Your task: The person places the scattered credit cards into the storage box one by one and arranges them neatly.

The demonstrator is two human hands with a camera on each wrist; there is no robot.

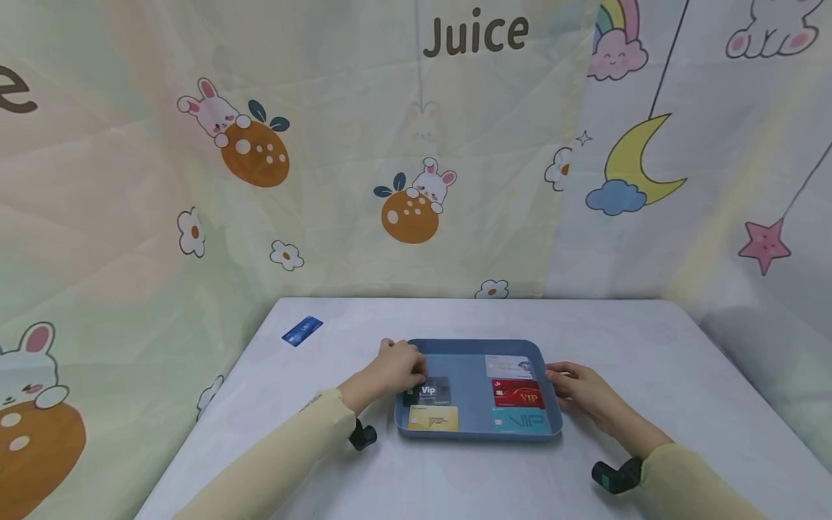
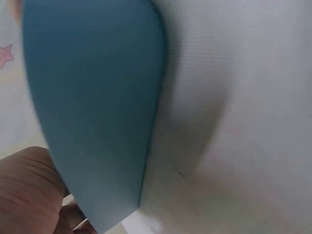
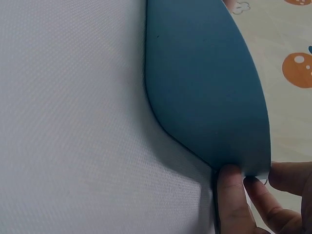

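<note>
A blue tray point(image 1: 471, 435) lies on the white table, with flat cards in it. My left hand point(image 1: 392, 367) reaches over its left rim, fingers bent down at a dark grey Vip card point(image 1: 434, 392), pinching its upper left edge. Below that card is a yellow card point(image 1: 433, 419). A white card point(image 1: 508, 367), a red VIP card point(image 1: 518, 393) and a teal VIP card point(image 1: 520, 421) form a column on the right. My right hand point(image 1: 588, 393) grips the tray's right wall, one finger point(image 3: 231, 190) against the outside and the thumb point(image 3: 290, 176) at the rim.
A blue card point(image 1: 302, 331) lies on the table point(image 1: 351, 318) near its far left corner. Cloth with printed rabbits, fruit and a moon point(image 1: 640, 162) hangs behind and beside the table. Dark wrist cameras point(image 1: 617, 477) sit at both sleeves.
</note>
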